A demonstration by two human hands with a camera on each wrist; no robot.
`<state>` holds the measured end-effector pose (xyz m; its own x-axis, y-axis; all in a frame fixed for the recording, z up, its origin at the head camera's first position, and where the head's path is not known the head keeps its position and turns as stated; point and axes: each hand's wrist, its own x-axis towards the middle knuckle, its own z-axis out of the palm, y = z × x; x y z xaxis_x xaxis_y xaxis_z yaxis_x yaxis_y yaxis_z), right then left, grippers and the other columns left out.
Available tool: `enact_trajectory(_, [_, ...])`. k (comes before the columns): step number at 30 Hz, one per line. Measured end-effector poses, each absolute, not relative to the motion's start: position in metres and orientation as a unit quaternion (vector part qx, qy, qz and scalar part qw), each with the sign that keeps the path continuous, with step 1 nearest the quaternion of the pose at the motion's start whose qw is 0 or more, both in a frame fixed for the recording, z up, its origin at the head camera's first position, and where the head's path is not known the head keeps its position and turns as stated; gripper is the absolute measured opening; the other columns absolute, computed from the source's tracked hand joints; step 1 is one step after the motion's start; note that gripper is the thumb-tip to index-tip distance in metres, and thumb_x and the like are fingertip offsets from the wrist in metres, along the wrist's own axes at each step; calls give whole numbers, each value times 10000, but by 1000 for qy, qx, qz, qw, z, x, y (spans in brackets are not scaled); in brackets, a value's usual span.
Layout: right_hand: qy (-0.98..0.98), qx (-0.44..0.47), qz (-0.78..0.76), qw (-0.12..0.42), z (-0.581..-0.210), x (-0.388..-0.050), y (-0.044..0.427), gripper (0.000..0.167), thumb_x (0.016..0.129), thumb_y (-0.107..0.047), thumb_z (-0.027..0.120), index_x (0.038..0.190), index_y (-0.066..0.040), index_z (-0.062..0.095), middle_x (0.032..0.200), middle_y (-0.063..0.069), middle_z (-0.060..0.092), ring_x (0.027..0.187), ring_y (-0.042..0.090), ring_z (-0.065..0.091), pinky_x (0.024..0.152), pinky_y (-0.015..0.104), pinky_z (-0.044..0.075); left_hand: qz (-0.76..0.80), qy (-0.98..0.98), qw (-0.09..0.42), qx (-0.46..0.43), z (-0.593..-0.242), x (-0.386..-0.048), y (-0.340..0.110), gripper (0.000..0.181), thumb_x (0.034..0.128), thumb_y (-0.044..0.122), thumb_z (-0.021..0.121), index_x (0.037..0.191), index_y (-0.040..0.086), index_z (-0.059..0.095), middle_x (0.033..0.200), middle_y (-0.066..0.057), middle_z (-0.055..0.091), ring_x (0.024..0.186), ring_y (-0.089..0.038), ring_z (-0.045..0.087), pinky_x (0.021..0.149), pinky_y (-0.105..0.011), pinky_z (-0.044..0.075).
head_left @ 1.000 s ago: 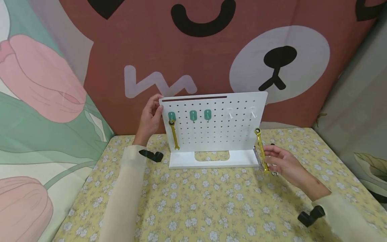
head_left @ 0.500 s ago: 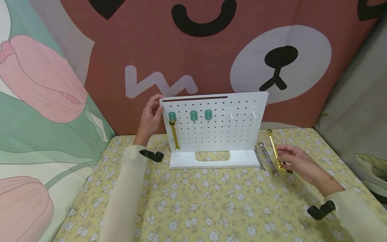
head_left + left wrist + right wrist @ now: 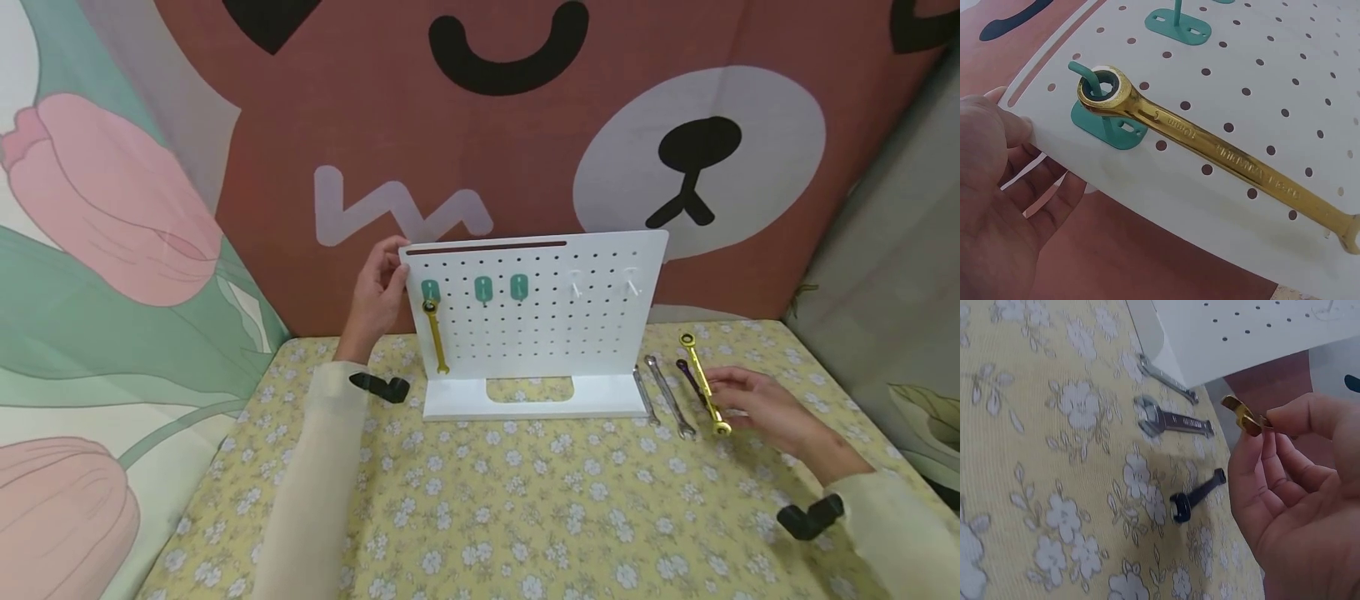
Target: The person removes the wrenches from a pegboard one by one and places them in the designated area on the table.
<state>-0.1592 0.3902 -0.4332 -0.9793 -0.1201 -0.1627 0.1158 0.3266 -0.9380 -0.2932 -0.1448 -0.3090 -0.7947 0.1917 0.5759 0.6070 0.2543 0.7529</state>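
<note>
Gold wrench [image 3: 703,383] in right fingers [image 3: 738,377] moved rightward, away from pegboard [image 3: 525,329].

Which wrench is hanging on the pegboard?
The gold wrench with its ring end over the leftmost green hook; the other gold wrench is in the right hand, the rest lie on the table.

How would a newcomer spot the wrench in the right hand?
Find the white pegboard standing on the flowered cloth. Past its right end, the right hand holds the gold wrench. Unlike the silver wrenches and dark wrench lying nearby, it is gold; unlike the other gold wrench, it isn't hanging on a green hook.
</note>
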Motion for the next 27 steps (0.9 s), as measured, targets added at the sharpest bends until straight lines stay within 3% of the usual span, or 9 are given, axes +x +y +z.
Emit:
enact_trajectory(4, [834, 7, -542, 105, -438, -161, 396, 550, 1090, -187, 531, 1486, 135, 327, 1308, 237, 523, 987, 95, 619, 800, 365, 560, -548, -768, 191, -270, -310, -295, -146, 339, 1073, -22, 475, 1411, -40, 486, 1053, -309, 549, 869, -436, 569, 720, -218, 509])
enact_trajectory(9, [852, 20, -512, 107, -441, -162, 401, 577, 1090, -189, 519, 1492, 159, 295, 1368, 319, 471, 964, 53, 588, 793, 375, 551, -548, -770, 185, -269, -308, -294, -145, 340, 1073, -22, 476, 1412, -41, 480, 1052, -308, 545, 877, -441, 571, 723, -222, 507])
enact_trajectory(14, [863, 27, -494, 104, -441, -163, 405, 558, 1089, -219, 529, 1476, 136, 339, 1235, 253, 549, 845, 142, 567, 705, 396, 528, -548, -774, 183, -260, -307, -292, -145, 340, 1072, -22, 476, 1412, -6, 489, 1058, -303, 544, 894, -455, 576, 734, -224, 505])
enact_trajectory(21, [880, 25, -463, 102, -445, -164, 413, 580, 1113, -289, 473, 1465, 156, 351, 1194, 243, 568, 804, 167, 530, 673, 380, 488, -548, -775, 185, -257, -309, -292, -145, 340, 1076, -17, 474, 1415, 3, 488, 1072, -297, 544, 902, -457, 572, 742, -220, 503])
enact_trajectory(25, [879, 31, -465, 105, -448, -166, 415, 513, 1109, -230, 458, 1428, 163, 370, 993, 158, 554, 692, 224, 472, 598, 397, 447, -547, -776, 182, -256, -309, -293, -145, 340, 1078, -11, 474, 1416, 12, 487, 1077, -289, 544, 906, -449, 571, 747, -228, 510])
enact_trajectory(27, [883, 29, -457, 105, -449, -167, 414, 497, 1103, -203, 450, 1421, 170, 369, 969, 144, 548, 658, 225, 461, 578, 394, 438, -548, -775, 181, -256, -308, -292, -145, 339, 1078, -12, 473, 1416, 7, 485, 1079, -289, 544, 908, -444, 572, 760, -267, 526])
